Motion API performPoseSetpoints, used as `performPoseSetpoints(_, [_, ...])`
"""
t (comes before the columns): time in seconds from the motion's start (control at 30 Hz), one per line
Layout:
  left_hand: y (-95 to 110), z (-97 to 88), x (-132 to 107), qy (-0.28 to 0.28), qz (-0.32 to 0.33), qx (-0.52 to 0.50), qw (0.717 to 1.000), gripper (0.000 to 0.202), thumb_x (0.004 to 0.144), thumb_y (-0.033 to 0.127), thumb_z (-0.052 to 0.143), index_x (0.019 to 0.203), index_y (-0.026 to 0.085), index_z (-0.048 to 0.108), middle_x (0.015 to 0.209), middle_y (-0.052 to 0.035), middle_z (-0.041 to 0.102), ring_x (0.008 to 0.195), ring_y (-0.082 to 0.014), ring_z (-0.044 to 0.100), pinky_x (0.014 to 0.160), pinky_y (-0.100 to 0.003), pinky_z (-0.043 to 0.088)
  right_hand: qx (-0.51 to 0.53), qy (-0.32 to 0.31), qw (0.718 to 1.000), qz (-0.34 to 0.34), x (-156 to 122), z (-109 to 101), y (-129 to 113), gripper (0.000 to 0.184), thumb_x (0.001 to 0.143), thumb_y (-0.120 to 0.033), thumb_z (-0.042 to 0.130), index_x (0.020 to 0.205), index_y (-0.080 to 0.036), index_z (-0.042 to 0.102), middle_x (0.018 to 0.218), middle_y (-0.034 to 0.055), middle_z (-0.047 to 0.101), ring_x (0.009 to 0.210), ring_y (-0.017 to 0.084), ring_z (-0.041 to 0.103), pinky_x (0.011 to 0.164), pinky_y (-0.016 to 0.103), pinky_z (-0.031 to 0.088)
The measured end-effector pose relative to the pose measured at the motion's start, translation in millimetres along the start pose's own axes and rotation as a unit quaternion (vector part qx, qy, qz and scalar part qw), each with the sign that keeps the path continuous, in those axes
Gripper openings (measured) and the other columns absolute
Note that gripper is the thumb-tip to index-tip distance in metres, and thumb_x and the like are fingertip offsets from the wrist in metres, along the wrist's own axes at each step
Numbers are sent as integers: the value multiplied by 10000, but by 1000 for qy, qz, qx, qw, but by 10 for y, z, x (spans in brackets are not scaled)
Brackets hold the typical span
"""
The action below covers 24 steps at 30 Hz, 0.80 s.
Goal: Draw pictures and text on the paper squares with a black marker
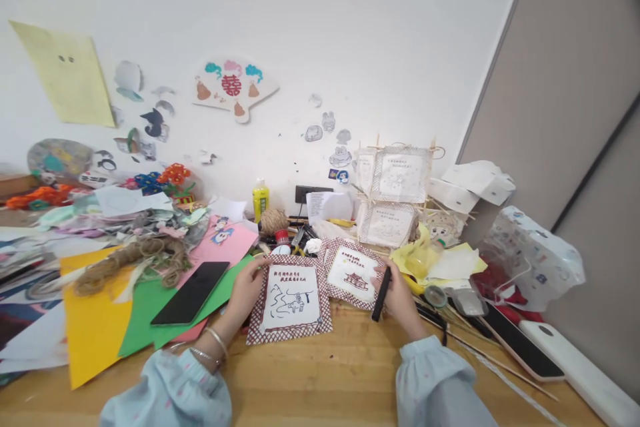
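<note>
A patterned paper square (291,300) with red border, black writing and a drawing lies flat on the wooden table (340,380). My left hand (246,293) rests on its left edge, fingers curled onto the paper. A second bordered square (353,273) with a red building drawing lies to its right. My right hand (400,295) is closed round a black marker (381,293), held upright at that square's right edge.
A black phone (191,292) lies on green and yellow card sheets at left, beside a jute twine tangle (135,260). Paper lantern frames (397,197), a yellow glue bottle (260,199) and a twine ball stand at the back. Thin sticks and a white bag sit at right.
</note>
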<state>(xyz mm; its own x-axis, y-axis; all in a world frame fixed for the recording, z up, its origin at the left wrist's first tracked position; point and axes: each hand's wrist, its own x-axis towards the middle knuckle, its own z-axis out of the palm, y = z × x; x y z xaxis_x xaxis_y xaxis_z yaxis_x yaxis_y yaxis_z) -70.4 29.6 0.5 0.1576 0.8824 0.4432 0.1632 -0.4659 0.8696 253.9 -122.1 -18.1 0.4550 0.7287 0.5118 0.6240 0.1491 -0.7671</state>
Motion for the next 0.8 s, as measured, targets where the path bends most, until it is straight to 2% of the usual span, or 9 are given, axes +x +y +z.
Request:
performPoseSetpoints(0.1, [-11,-50,26,16,4,0,1000,354,718,365,533,975,164,670,1144,-130,674,1142,-319,566,1047,-484,373,-111,-108,987,-43,-48,30,-85,562,719,-232,697,1261,-191,554,1168,126,646,1121,285,580,980,405,436])
performPoseSetpoints(0.2, [-2,-65,31,20,2,-7,1000,432,711,364,566,1078,153,650,1211,-133,648,1162,-321,566,1028,-477,408,-210,-192,956,-74,-94,66,-194,552,710,-163,713,1249,-204,600,1163,120,654,1127,292,559,995,388,406])
performPoseSetpoints(0.3, [18,-52,38,6,0,-25,1000,505,683,358,588,1139,144,611,1268,-138,614,1191,-316,560,994,-436,459,-223,-200,951,-80,-111,75,-252,499,733,-159,706,1224,-202,628,1154,121,665,1105,303,560,979,386,399])
performPoseSetpoints(0.37, [22,-36,40,-10,-3,-41,999,566,676,350,582,1198,133,560,1311,-155,576,1147,-304,597,948,-414,501,-226,-202,949,-84,-109,73,-257,483,758,-171,693,1236,-190,624,1163,129,663,1099,302,563,974,377,397])
performPoseSetpoints(0.47, [1,-16,36,-24,-37,-87,995,751,668,328,611,1355,133,381,1345,-198,524,971,-282,684,810,-412,572,-230,-199,949,-84,-99,71,-243,489,775,-169,678,1259,-183,610,1174,132,661,1103,298,564,971,368,396])
performPoseSetpoints(0.57, [-49,-6,30,-31,-92,-126,987,919,650,316,676,1430,150,220,1314,-213,542,956,-288,689,763,-403,585,-234,-196,949,-82,-86,74,-228,483,781,-162,668,1259,-187,609,1162,126,669,1090,295,571,962,365,404])
performPoseSetpoints(0.7, [-96,0,26,-74,-128,-137,979,1002,611,258,704,1453,181,166,1237,-173,617,986,-315,679,738,-420,585,-236,-192,949,-79,-74,75,-213,454,795,-166,650,1247,-182,618,1118,120,687,1070,299,585,948,365,420])
performPoseSetpoints(0.8, [-90,-9,34,-96,-113,-129,980,955,605,207,659,1447,197,210,1272,-155,608,995,-300,675,731,-399,585,-235,-185,951,-78,-75,67,-204,421,823,-168,616,1244,-188,621,1086,113,697,1047,293,604,920,355,442])
